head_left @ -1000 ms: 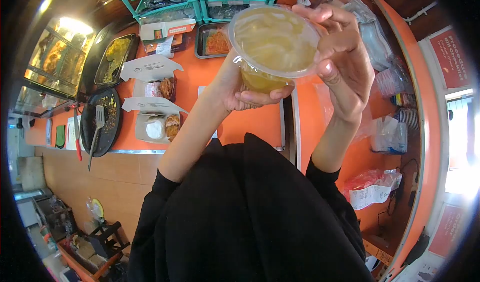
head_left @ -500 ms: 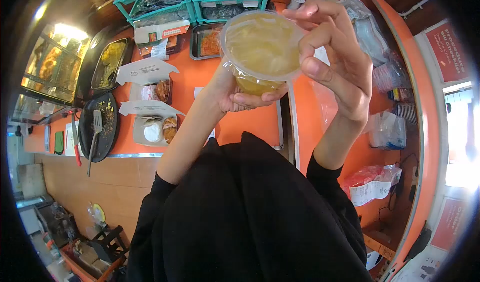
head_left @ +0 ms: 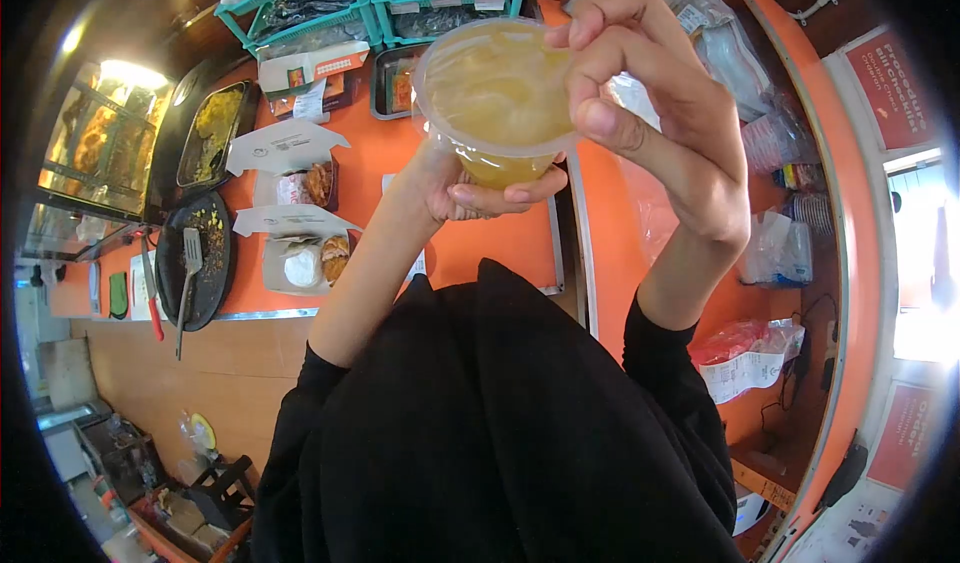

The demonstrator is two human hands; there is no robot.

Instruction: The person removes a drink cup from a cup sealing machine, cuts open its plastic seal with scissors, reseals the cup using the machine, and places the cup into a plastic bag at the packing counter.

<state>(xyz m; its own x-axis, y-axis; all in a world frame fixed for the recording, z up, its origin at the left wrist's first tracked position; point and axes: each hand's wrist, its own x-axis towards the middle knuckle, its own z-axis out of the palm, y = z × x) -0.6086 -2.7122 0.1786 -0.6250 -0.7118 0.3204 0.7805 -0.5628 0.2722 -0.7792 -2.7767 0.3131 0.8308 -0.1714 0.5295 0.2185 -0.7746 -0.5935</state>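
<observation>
A clear plastic cup (head_left: 507,168) of yellowish liquid, topped by a clear lid (head_left: 500,83), is held up over the orange counter. My left hand (head_left: 460,195) wraps round it from below, fingers curled under its side. At the right edge of the lid, my right hand (head_left: 660,93) has its thumb and fingertips bent in against the rim. What exactly lies between those fingertips is partly hidden. To the left are two open food boxes: a farther box (head_left: 275,191) with a wrapped item and fried chicken, and a nearer box (head_left: 290,273) with wrapped rice and fried chicken.
On the left lie a dark plate (head_left: 215,263) with a slotted spatula (head_left: 190,253), a red-handled knife (head_left: 152,293) and a tray of yellow food (head_left: 215,128). Teal baskets (head_left: 372,8) stand behind. Plastic packs (head_left: 775,248) and a red bag (head_left: 740,348) sit on the right.
The cup and my hands appear a little farther left in the view. My right fingers have shifted slightly along the lid's edge, and my left hand keeps its hold.
</observation>
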